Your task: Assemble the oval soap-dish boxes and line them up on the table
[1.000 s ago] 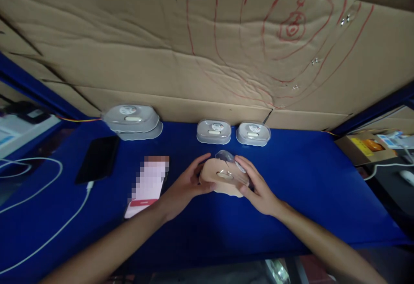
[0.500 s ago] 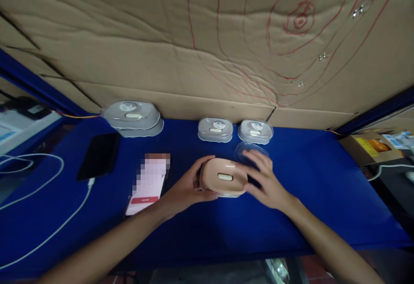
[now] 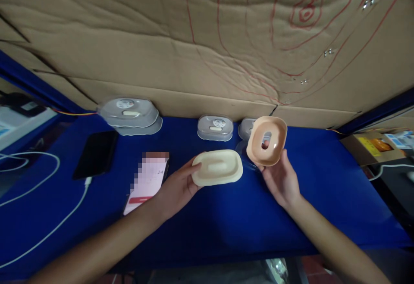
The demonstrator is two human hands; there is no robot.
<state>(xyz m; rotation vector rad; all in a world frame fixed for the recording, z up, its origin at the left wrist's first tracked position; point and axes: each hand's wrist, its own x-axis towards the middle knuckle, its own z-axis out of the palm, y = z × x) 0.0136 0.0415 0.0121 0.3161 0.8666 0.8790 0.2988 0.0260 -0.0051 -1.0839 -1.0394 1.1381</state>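
Note:
My left hand [image 3: 181, 185] grips the left end of a cream oval tray [image 3: 223, 174] with a raised ridge along its middle. To its right, my right hand [image 3: 283, 180] holds up a peach oval shell [image 3: 274, 148] with an oblong slot in it, tilted so its hollow side shows. Through the slot a fingertip is visible. The two parts are apart. Behind the peach shell, partly hidden, a clear plastic cover [image 3: 244, 154] lies on the blue table.
Against the cardboard wall stand grey oval boxes with clear covers: a stack [image 3: 132, 116] at left, one box [image 3: 215, 128] in the middle, another [image 3: 246, 129] behind the peach shell. A lit phone [image 3: 147, 185], a dark phone [image 3: 96, 154] and a white cable [image 3: 77, 208] lie at left.
The peach shell has come off the cream tray beneath it. My right hand has lifted it up and to the right, while my left hand keeps hold of the tray.

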